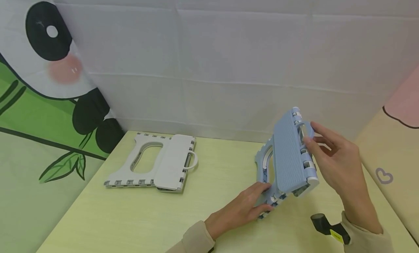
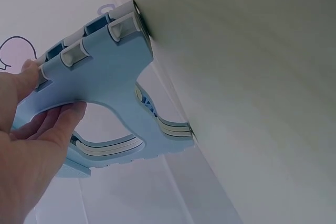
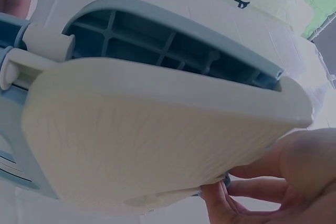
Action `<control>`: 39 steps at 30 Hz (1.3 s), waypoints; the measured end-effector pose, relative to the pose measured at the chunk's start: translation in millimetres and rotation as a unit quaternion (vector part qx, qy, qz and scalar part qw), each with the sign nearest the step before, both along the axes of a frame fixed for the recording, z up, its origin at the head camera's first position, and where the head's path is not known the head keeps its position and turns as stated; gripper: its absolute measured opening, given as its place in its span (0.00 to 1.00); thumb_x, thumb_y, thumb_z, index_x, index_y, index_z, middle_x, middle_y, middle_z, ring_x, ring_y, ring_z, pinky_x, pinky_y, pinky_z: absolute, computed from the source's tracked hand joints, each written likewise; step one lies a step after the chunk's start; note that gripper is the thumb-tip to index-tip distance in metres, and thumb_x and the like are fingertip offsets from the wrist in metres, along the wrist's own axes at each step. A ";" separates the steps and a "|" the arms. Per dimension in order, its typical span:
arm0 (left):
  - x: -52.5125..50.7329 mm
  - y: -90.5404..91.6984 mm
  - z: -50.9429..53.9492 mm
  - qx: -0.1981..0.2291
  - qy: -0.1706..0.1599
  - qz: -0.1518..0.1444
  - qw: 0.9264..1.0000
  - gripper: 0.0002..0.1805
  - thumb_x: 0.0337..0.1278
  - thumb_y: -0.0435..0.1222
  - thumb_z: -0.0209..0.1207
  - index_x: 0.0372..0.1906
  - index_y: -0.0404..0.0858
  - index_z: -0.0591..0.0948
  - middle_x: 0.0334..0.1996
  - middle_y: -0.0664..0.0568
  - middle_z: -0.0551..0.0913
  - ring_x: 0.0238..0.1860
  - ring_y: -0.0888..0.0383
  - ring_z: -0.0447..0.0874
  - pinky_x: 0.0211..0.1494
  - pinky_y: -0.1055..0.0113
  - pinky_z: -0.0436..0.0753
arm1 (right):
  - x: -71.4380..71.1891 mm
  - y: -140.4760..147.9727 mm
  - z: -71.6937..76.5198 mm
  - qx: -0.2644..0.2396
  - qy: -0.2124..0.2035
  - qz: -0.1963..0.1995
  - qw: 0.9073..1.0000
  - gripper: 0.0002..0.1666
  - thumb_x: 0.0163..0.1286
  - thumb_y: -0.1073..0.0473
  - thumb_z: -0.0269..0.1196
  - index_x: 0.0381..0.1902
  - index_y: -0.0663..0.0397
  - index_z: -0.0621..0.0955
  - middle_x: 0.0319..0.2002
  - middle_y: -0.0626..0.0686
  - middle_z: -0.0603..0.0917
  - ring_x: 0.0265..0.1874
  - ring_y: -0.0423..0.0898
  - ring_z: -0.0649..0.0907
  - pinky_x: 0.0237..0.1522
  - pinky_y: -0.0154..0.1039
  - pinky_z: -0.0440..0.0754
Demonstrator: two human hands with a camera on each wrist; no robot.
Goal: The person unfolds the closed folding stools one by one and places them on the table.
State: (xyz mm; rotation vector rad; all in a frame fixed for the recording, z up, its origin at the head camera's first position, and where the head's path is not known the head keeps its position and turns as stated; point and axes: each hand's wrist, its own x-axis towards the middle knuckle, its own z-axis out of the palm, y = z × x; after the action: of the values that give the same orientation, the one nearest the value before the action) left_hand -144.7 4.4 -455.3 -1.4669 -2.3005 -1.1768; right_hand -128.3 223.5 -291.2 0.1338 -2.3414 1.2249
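Observation:
A folded blue-and-white stool (image 1: 288,154) is tilted up on the table's right part, its ribbed blue panel facing left. My left hand (image 1: 240,209) grips its lower leg frame; in the left wrist view the fingers of that hand (image 2: 39,124) curl through the oval opening of the blue frame (image 2: 113,72). My right hand (image 1: 338,160) pinches the blue loop handle (image 1: 306,134) at the upper right edge. In the right wrist view the white panel (image 3: 157,124) hides part of the right hand (image 3: 268,187).
A folded white stool (image 1: 173,158) with a loop handle lies flat at the left of the yellow-green table (image 1: 131,216). Behind the table hangs a pale cloth (image 1: 229,63); a printed cartoon cloth (image 1: 65,74) stands at the left. A black strap piece (image 1: 330,227) is at the right wrist.

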 end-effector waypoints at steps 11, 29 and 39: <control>2.0 1.9 2.5 0.010 -0.022 -0.007 1.000 0.30 0.68 0.35 0.66 0.67 0.28 0.67 0.58 0.41 0.77 0.60 0.56 0.78 0.65 0.73 0.76 | 0.5 -4.6 2.8 0.001 0.008 0.014 1.000 0.30 0.74 0.67 0.64 0.72 0.61 0.73 0.65 0.64 0.77 0.45 0.27 0.78 0.49 0.14 0.74; 3.6 5.0 5.7 0.006 -0.083 -0.027 0.996 0.31 0.69 0.33 0.64 0.69 0.27 0.64 0.63 0.40 0.73 0.68 0.55 0.74 0.69 0.73 0.72 | -2.2 -14.6 7.2 0.021 0.005 0.015 1.000 0.29 0.75 0.65 0.64 0.72 0.60 0.74 0.65 0.63 0.78 0.45 0.27 0.77 0.49 0.14 0.74; 3.0 7.5 6.0 -0.003 -0.099 -0.038 0.994 0.31 0.71 0.33 0.61 0.70 0.29 0.62 0.65 0.40 0.72 0.69 0.56 0.72 0.70 0.74 0.70 | -2.0 -18.1 7.7 0.018 0.012 0.025 0.999 0.30 0.74 0.66 0.65 0.72 0.58 0.74 0.64 0.62 0.78 0.45 0.27 0.78 0.49 0.14 0.74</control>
State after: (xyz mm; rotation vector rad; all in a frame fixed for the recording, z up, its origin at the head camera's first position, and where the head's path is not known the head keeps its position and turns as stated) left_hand -141.7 11.9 -449.2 -1.5134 -2.3955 -1.3959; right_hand -130.2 205.4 -283.5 0.2193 -2.3525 1.1994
